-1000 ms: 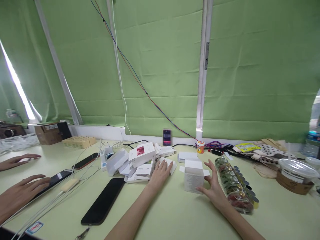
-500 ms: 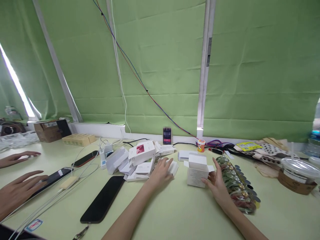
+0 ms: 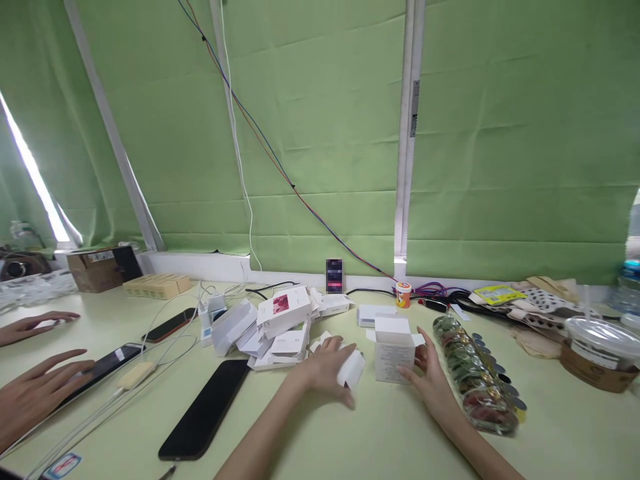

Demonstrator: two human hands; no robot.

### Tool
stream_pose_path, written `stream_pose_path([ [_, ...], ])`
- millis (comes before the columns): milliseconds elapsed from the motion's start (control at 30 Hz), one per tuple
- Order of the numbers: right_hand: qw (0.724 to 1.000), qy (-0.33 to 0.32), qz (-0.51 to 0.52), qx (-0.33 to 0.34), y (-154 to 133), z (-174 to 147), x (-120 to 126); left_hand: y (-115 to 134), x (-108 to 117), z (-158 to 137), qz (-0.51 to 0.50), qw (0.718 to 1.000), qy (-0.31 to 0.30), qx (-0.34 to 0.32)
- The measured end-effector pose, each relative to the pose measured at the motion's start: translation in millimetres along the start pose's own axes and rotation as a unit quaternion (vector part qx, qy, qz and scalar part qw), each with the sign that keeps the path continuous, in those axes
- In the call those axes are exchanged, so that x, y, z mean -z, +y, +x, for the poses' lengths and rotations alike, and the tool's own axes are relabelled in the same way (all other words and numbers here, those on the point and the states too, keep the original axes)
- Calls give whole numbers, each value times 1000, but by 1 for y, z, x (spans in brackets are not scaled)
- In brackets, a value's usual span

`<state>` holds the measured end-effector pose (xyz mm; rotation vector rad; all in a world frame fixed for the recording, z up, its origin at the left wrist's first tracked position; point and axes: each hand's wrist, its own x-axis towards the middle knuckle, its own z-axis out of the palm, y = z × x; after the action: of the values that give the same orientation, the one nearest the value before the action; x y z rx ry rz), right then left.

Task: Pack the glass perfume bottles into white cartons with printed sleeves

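A small white carton [image 3: 394, 360] stands upright with its top flaps up. My right hand [image 3: 429, 373] grips it by its right side, thumb on the front face and fingers behind. To the left, my left hand [image 3: 327, 368] is spread, thumb well apart from the fingers. A white folded carton piece [image 3: 353, 368] lies at its fingers, partly hidden; whether they press on it I cannot tell. Just beyond that hand is a pile of white cartons [image 3: 285, 310], one with a dark pink picture. Behind the upright carton lies another white box [image 3: 375, 315].
Right of my right hand runs a row of clear-wrapped round packs [image 3: 473, 377] beside dark discs. A black phone [image 3: 205, 410] lies at left. Another person's hands [image 3: 40, 383] rest near a tablet-like device [image 3: 100, 373]. An orange tub [image 3: 403, 295] and lidded bowl [image 3: 600, 353] stand farther back.
My left hand has come nearer and slightly right, its thumb spreading; the white carton piece beside it has shifted toward me. My right hand keeps its grip on the upright carton.
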<state>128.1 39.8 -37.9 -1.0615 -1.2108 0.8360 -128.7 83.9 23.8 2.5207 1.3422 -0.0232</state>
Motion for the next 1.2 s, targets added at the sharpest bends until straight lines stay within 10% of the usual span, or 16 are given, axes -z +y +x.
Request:
stream_pose_path([
  [300,993,48,-56,87,-18,-13,-2,9,19,-15,2,999,38,-37],
  [433,963,113,-141,202,-27,-21,-7,3,37,-25,-170,984,40,-32],
  [567,905,136,-219,337,-34,-31,-9,0,51,-36,-459,879,-22,-129],
  [733,839,0,-255,481,-35,-44,-11,21,23,-33,-639,733,-115,-204],
  [867,847,-62,-283,446,-34,-53,-16,44,-16,-24,-710,672,-111,-177],
  [1200,917,-66,-242,310,-44,-56,-17,71,-32,-24,-742,650,-84,-137],
])
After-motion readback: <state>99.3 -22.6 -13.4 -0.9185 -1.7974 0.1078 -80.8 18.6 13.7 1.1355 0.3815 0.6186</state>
